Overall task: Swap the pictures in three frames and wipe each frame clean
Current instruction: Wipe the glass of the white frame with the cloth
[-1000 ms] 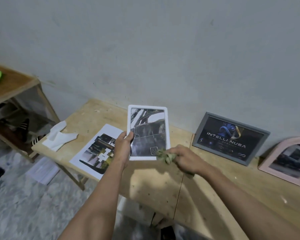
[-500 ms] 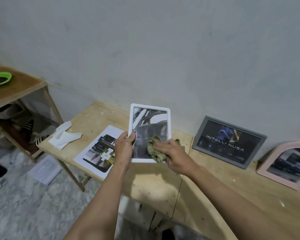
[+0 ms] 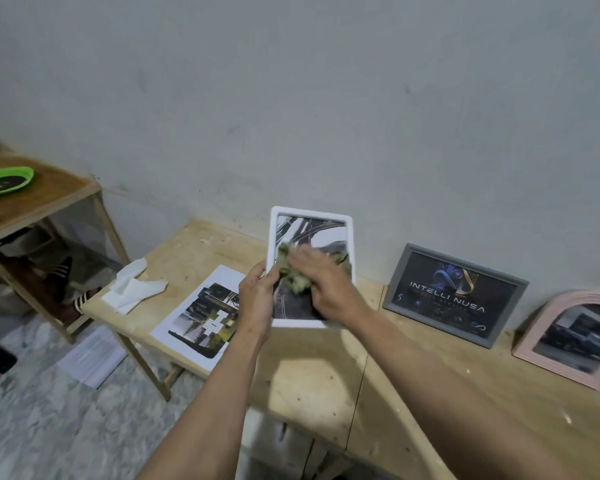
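The fingers (image 3: pixel 303 263) of my right hand (image 3: pixel 321 285) are curled around a green cloth (image 3: pixel 291 271) and press it flat on the glass of the white frame (image 3: pixel 310 268). The fingers of my left hand (image 3: pixel 257 296) grip the frame's left edge, low down, and hold it standing up over the tabletop (image 3: pixel 312 382). The frame is tall, with its long side going up and down. The cloth sits in the middle of the glass, a bit to the left, so clear glass lies above it near the top edge and a little below it. I think the next rub should go up along the long side. My right hand is the one on the glass, so it should do it. A loose picture (image 3: pixel 201 317) lies flat on the tabletop, just left of my left hand.
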### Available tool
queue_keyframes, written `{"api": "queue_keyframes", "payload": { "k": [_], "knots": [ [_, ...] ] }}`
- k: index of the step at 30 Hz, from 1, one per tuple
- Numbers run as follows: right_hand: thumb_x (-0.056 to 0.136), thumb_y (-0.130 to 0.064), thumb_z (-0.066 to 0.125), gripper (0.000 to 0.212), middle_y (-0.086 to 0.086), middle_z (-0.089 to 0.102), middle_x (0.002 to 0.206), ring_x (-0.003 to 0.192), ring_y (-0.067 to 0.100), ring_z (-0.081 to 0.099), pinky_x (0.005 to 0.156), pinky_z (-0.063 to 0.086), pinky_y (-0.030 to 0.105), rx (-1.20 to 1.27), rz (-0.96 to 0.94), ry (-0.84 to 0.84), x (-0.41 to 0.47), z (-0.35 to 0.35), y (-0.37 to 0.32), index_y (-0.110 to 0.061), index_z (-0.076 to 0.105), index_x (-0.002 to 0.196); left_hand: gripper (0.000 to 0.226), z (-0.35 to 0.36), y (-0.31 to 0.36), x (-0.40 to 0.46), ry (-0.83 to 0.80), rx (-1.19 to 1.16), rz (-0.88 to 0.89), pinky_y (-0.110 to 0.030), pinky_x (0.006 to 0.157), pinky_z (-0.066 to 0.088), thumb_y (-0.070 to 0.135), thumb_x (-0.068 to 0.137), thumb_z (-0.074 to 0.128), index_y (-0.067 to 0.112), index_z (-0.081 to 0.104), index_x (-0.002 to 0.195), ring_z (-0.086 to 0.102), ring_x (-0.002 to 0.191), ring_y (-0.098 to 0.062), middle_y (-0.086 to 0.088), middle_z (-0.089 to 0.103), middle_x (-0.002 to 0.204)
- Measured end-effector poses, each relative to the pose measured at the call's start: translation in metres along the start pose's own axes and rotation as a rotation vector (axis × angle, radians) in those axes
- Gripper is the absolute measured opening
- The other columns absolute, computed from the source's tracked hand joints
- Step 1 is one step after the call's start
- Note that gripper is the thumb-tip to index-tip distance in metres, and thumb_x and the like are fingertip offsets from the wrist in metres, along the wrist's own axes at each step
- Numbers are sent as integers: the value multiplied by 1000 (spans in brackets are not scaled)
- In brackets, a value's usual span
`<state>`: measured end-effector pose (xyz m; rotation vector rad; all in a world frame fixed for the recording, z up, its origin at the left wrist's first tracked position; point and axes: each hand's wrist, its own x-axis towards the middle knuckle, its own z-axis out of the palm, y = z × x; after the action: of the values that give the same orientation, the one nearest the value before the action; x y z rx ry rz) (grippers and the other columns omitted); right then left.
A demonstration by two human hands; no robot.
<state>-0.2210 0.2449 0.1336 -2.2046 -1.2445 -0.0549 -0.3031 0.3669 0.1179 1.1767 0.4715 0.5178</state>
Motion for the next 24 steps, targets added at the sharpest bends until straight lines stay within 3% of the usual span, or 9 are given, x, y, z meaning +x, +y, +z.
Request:
{"api": "queue_keyframes", "payload": {
  "k": [3,5,8,11,12,13,15,18,24],
  "knots": [
    [78,19,34,66,-4,38,146,138,7,25,116,6,12,95,3,-204,-38,23,-10,-8,51,137,13,-20,-9,5,44,18,-43,-37,75,51,15,96,62,18,75,96,64,84,-26,-5,72,87],
    [86,18,40,60,-8,46,141,130,0,39,114,26,16,225,87,-363,-54,18,-13,-15,56,133,21,-29,-12,6,66,110,-27,-37,86,51,22,94,63,29,71,112,66,95,-22,3,73,101],
    [89,9,43,55,-9,73,98,76,3,65,67,50,16,495,389,-283,-47,-12,-22,-30,68,118,49,-30,-9,-1,15,226,-16,-41,103,50,22,96,60,43,53,140,64,118,-20,0,64,135],
    [88,12,42,58,0,60,132,122,12,55,100,42,15,440,431,223,-7,-34,-14,-26,60,129,50,-25,-10,-8,-33,200,-67,-45,109,44,17,99,58,38,50,144,46,133,-41,-17,52,146],
    [89,11,42,59,0,51,142,134,15,42,113,29,21,326,365,278,7,-34,-11,-25,55,134,50,-21,-10,-10,-69,164,-80,-44,108,45,18,97,60,39,53,142,60,122,-33,-14,56,142],
    [90,9,42,60,-2,43,149,140,16,32,119,19,28,186,280,262,19,-31,-9,-25,50,138,50,-17,-9,-10,-88,135,-70,-41,106,44,19,94,63,38,55,140,57,113,-17,-8,63,137],
    [90,5,43,58,-1,39,151,144,21,25,120,13,39,-29,106,156,31,-16,-12,-24,48,140,53,-8,-7,-5,-36,78,-46,-41,108,46,16,88,67,30,57,139,64,119,-20,-6,67,133],
    [81,6,37,57,9,50,142,139,20,34,119,11,33,-19,-24,20,21,4,-29,-9,56,133,55,-9,2,5,66,-5,-30,-29,97,54,0,90,60,19,56,141,68,112,-12,-8,69,128],
    [75,14,41,51,13,66,123,120,29,56,106,40,43,155,8,-257,-20,20,-35,-3,69,114,29,-22,-7,13,158,19,-103,-52,105,48,24,84,66,32,70,111,64,118,-32,-8,72,120]
  ]
}}
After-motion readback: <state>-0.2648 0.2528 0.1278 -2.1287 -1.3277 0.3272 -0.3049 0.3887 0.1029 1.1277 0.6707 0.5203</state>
